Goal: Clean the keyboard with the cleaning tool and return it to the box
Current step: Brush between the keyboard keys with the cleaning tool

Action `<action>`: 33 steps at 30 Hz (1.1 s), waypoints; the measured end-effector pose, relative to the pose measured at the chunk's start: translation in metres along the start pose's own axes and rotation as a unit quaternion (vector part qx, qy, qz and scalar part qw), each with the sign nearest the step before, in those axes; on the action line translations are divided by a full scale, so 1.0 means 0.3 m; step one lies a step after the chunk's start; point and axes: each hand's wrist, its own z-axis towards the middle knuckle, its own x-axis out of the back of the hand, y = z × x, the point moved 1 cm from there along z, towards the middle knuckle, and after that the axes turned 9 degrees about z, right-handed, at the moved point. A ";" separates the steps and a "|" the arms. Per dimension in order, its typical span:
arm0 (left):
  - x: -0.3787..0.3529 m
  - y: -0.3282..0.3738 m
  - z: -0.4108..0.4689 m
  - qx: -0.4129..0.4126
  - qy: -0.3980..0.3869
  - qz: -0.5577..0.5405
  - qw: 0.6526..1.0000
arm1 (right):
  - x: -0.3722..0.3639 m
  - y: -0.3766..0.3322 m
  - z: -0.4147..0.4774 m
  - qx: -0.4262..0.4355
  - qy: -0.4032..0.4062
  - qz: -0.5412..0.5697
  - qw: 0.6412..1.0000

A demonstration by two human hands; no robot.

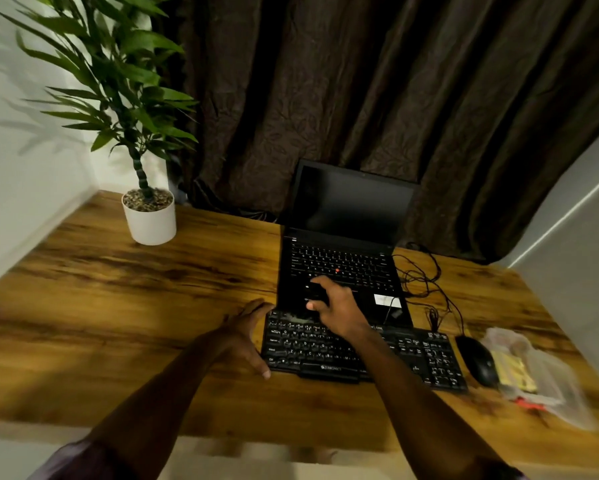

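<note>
A black external keyboard (412, 355) lies on the wooden desk in front of an open black laptop (343, 258). My right hand (339, 310) hovers over the keyboard's top-left rows and grips a small black cleaning tool (317, 294); a pale bristle-like smear (299, 318) shows under it on the keys. My left hand (246, 336) rests against the keyboard's left edge, fingers straight, thumb near the front corner. No box is clearly visible; a clear plastic bag (537, 372) with yellow contents lies at the right.
A black mouse (478, 360) sits right of the keyboard, with tangled black cables (426, 278) behind it. A potted plant in a white pot (150, 220) stands at the back left. Dark curtains hang behind the desk (118, 306).
</note>
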 end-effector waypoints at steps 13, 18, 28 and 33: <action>-0.008 -0.002 0.014 0.011 -0.009 0.023 1.000 | -0.045 -0.038 0.002 0.017 -0.003 0.024 1.000; 0.000 0.007 -0.002 0.007 0.004 0.019 1.000 | 0.021 0.015 -0.018 0.001 0.001 -0.007 1.000; 0.013 0.029 -0.020 0.003 0.000 0.015 1.000 | 0.005 0.013 -0.004 0.014 -0.001 -0.014 1.000; 0.008 0.016 -0.013 0.010 0.003 0.016 1.000 | 0.021 0.032 -0.003 0.002 0.005 0.020 1.000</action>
